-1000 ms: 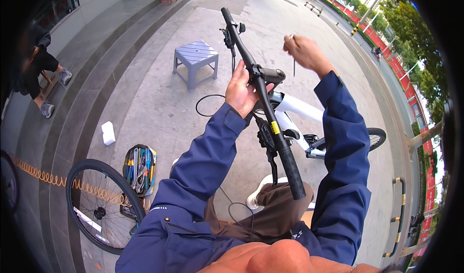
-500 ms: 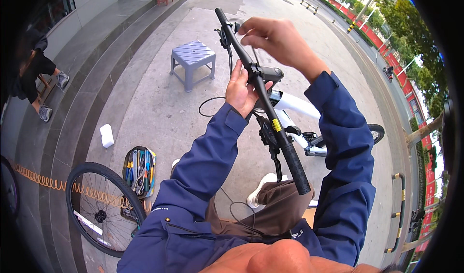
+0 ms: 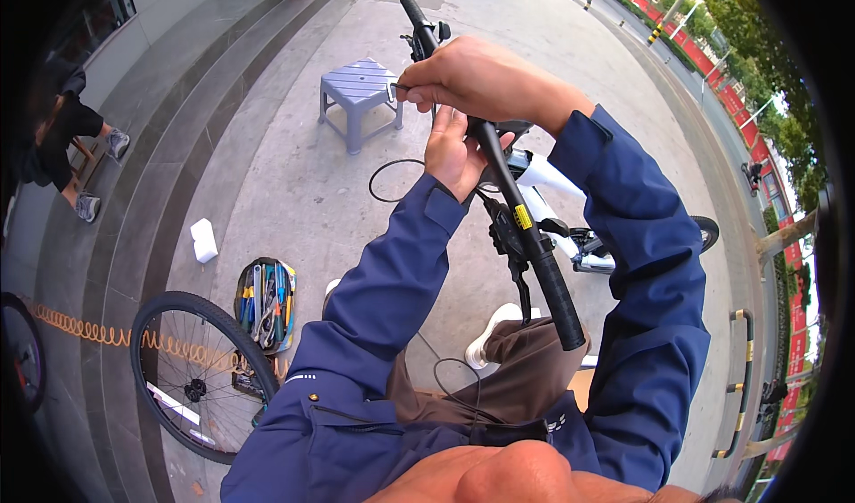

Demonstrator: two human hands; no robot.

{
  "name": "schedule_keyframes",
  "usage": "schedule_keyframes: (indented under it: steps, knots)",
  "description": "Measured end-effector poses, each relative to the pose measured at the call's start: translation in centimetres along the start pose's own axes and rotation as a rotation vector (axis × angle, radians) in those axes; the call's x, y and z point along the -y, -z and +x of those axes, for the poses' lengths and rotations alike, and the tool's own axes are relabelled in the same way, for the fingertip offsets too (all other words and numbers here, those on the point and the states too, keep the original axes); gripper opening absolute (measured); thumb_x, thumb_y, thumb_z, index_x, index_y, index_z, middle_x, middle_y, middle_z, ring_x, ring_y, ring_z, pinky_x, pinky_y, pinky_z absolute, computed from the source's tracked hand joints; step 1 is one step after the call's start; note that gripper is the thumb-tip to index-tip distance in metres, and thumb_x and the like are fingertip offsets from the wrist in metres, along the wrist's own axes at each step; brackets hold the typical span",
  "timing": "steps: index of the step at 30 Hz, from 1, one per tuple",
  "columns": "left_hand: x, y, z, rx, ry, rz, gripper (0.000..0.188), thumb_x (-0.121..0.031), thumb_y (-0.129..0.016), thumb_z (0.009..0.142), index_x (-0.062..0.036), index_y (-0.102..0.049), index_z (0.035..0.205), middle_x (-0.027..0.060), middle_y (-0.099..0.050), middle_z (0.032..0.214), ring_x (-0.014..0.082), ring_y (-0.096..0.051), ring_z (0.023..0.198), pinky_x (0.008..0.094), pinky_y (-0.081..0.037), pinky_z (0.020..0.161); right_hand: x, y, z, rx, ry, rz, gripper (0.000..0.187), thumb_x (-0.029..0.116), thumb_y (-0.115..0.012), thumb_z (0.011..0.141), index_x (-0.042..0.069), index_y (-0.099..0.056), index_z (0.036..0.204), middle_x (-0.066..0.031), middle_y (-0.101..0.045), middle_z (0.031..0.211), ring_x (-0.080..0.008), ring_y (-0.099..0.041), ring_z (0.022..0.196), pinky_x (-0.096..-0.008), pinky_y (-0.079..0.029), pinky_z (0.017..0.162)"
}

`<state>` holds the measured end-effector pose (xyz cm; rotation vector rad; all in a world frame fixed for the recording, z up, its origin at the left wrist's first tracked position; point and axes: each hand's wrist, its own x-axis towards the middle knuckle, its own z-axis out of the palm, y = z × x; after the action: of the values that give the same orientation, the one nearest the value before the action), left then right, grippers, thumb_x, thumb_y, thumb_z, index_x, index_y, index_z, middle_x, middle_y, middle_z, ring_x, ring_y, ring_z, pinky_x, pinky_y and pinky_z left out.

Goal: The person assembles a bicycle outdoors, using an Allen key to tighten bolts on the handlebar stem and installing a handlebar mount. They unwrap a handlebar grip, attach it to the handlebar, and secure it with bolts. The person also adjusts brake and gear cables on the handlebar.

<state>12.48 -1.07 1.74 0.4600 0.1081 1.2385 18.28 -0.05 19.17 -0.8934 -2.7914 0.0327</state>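
grey paved plaza, curved steps (image 3: 134, 174) left. left hand (image 3: 456, 156) grips handlebar (image 3: 499, 169); right hand (image 3: 468, 80), earlier raised, now lower, pinching thin hex key (image 3: 398, 85).

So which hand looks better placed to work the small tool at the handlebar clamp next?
Right, probably. The right hand already pinches a thin metal tool over the handlebar, while the left hand grips the bar at its middle, steadying it.
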Motion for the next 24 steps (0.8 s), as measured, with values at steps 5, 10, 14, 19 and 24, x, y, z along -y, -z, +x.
schedule_keyframes:
  steps: [5, 10, 14, 19, 24]
  knots:
    - [-0.1, -0.2, -0.1, -0.045, 0.015, -0.042, 0.04, -0.018, -0.043, 0.119, -0.0162, -0.044, 0.159, 0.0102, -0.054, 0.138, 0.0265, -0.06, 0.127, 0.0648, -0.06, 0.107, 0.2, -0.3, 0.2, 0.058, -0.045, -0.043, 0.025, 0.021, -0.07, 0.104, 0.004, -0.079, 0.12, -0.0144, -0.078, 0.091, -0.0341, -0.076, 0.085, -0.0434, -0.058, 0.079]
    - [0.0, 0.3, 0.4, 0.009, 0.015, -0.028, 0.049, -0.023, -0.047, 0.119, -0.0178, -0.032, 0.165, 0.0147, -0.051, 0.146, 0.0324, -0.06, 0.13, 0.0601, -0.062, 0.1, 0.4, -0.6, 0.4, 0.071, -0.035, -0.02, 0.024, 0.02, -0.068, 0.106, 0.003, -0.077, 0.12, -0.0127, -0.079, 0.092, -0.0317, -0.077, 0.086, -0.0424, -0.06, 0.08]
    - [0.3, 0.7, 0.7, -0.001, 0.016, -0.014, 0.051, -0.024, -0.051, 0.117, -0.0198, -0.033, 0.165, 0.0136, -0.052, 0.145, 0.0316, -0.06, 0.129, 0.059, -0.062, 0.099, 0.4, -0.9, 0.3, 0.081, -0.058, -0.037, 0.023, 0.019, -0.066, 0.107, 0.002, -0.077, 0.118, -0.013, -0.079, 0.092, -0.0305, -0.078, 0.087, -0.042, -0.06, 0.081]
    - [0.5, 0.9, 0.5, 0.006, 0.007, -0.032, 0.051, -0.022, -0.049, 0.118, -0.0245, -0.033, 0.166, 0.0131, -0.053, 0.142, 0.0296, -0.061, 0.125, 0.0583, -0.063, 0.097, -0.1, -1.1, 0.5, 0.038, -0.003, -0.069, 0.022, 0.018, -0.065, 0.107, 0.002, -0.077, 0.118, -0.0129, -0.079, 0.092, -0.03, -0.078, 0.086, -0.0407, -0.06, 0.082]
    - [0.6, 0.9, 0.8, 0.016, 0.005, -0.039, 0.047, -0.02, -0.049, 0.117, -0.0236, -0.036, 0.162, 0.0135, -0.052, 0.142, 0.0292, -0.061, 0.125, 0.0596, -0.064, 0.097, 0.0, -1.4, 0.8, 0.043, -0.064, -0.008, 0.024, 0.023, -0.068, 0.103, 0.005, -0.081, 0.109, -0.0092, -0.08, 0.09, -0.0268, -0.078, 0.083, -0.0393, -0.061, 0.077]
